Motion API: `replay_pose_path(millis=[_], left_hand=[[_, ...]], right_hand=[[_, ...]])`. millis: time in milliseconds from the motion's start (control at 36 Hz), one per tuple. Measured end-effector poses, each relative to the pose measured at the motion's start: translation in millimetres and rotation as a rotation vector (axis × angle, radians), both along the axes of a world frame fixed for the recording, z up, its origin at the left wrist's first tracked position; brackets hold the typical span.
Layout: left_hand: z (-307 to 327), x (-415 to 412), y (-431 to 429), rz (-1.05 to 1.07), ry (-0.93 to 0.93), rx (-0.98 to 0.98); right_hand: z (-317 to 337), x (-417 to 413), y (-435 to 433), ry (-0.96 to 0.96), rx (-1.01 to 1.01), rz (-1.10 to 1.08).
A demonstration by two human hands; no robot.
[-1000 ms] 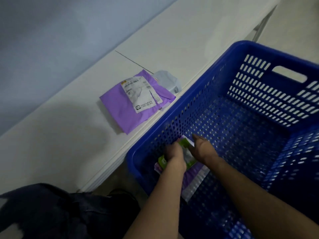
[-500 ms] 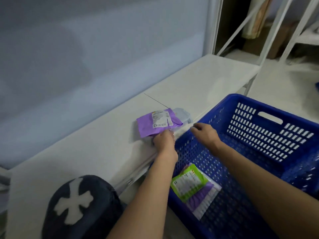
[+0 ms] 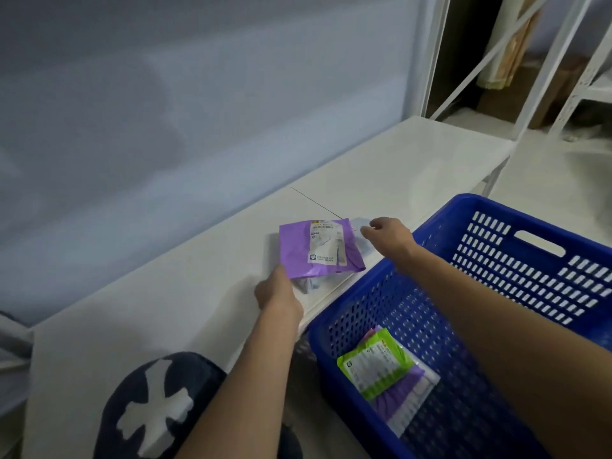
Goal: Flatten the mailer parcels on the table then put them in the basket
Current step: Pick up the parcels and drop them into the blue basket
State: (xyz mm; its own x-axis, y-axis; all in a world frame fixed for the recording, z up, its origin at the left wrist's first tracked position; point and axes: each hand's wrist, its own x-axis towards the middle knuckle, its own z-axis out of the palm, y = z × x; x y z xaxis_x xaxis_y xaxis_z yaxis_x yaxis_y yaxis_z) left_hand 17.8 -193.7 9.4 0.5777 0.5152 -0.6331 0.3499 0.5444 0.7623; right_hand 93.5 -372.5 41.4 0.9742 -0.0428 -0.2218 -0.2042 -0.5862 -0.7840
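White bench (image 3: 165,293): my left hand (image 3: 278,293) pinches a crinkled purple mailer (image 3: 298,250) with a white label (image 3: 324,241); my right hand (image 3: 389,235) hovers beside, loosely curled, empty.

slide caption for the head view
Left hand holds a purple mailer above the white table; right hand reaches toward a grey mailer by the blue basket.

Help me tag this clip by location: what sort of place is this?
Probably a storeroom or parcel-sorting room. Beyond a long white table stand white metal shelving frames, a labelled purple mailer parcel is at the table, and a blue plastic basket beside it holds a green mailer.
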Motion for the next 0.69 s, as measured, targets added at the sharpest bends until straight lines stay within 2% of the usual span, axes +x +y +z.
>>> replay_pose_path(millis=[167, 417, 528, 694], left_hand=[[-3, 30, 42, -0.114, -0.027, 0.013], [-14, 69, 55, -0.389, -0.041, 0.084], [-29, 80, 57, -0.344, -0.026, 0.094], [-33, 83, 52, -0.291, -0.002, 0.164]], right_hand=[[-15, 16, 6, 0.043, 0.012, -0.012], [-43, 28, 12, -0.036, 0.051, 0.010], [-45, 39, 13, -0.016, -0.020, 0.037], [-40, 43, 25, -0.039, -0.252, 0.149]])
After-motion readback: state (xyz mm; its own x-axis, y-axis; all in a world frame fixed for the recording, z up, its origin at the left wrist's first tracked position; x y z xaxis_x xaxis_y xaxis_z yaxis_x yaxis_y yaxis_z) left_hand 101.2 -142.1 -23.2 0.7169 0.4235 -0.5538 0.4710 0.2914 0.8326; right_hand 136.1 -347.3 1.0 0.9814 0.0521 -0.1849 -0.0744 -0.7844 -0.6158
